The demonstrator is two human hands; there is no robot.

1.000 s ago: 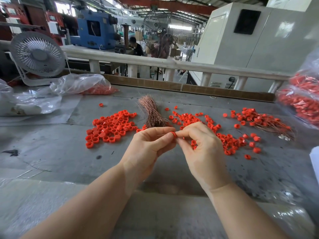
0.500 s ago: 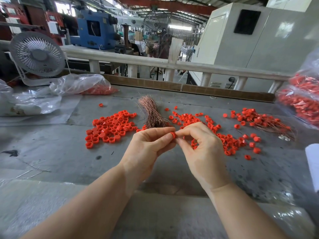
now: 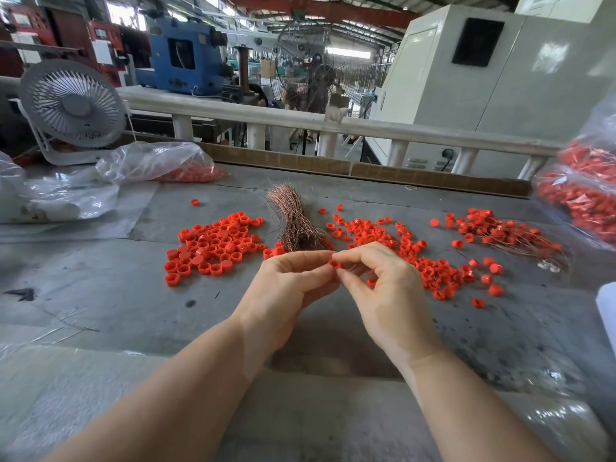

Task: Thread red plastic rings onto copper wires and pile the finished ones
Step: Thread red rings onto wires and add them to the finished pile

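Left hand (image 3: 289, 288) and right hand (image 3: 383, 288) pinching 1 red ring (image 3: 334, 263), grey table (image 3: 100, 295)

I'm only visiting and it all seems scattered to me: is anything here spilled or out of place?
Mostly sorted heaps. Only a few stray red rings lie apart from the left ring pile, and the clear bag behind lies slumped open on the table.

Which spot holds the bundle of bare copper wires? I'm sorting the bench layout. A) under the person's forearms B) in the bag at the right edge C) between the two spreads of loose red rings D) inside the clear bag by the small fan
C: the copper wire bundle lies on the table between the left ring spread and the right ring spread.
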